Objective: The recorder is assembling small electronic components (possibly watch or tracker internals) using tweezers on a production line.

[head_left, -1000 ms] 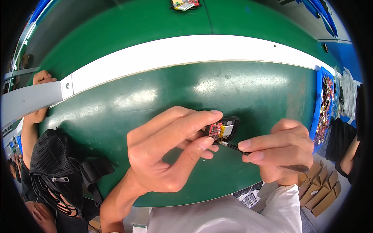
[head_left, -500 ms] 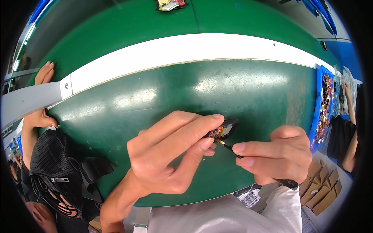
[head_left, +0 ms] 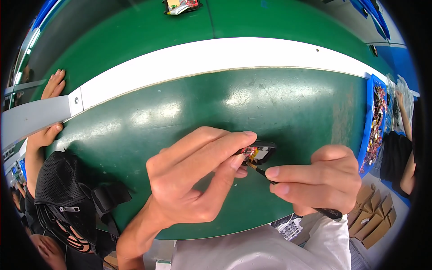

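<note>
Between its thumb and fingers, my left hand (head_left: pixel 189 173) grips a small black device casing (head_left: pixel 270 149) above the green table. Inside the casing a red circuit board (head_left: pixel 250 152) with a bit of yellow shows, and a pale grey area lies beside it. My right hand (head_left: pixel 321 177) is closed on black tweezers (head_left: pixel 331 213), whose rear end sticks out below the palm. Their brass-coloured tip (head_left: pixel 253 166) is at the casing's near edge by the board. Whether the tip pinches anything is too small to tell.
A white rail (head_left: pixel 216 53) separates the green table (head_left: pixel 148 148) from a green conveyor belt (head_left: pixel 135 45) carrying another open device (head_left: pixel 181 6). At right stands a blue tray (head_left: pixel 370 117) of small red parts; cardboard boxes (head_left: pixel 371 220) are below. A co-worker's hand (head_left: pixel 54 85) and black bag (head_left: pixel 63 180) are left.
The casing has tilted slightly in my left hand, and the tweezers have shifted a little left. On the belt, the other device has moved left. The co-worker's thumb at left has risen toward the rail.
</note>
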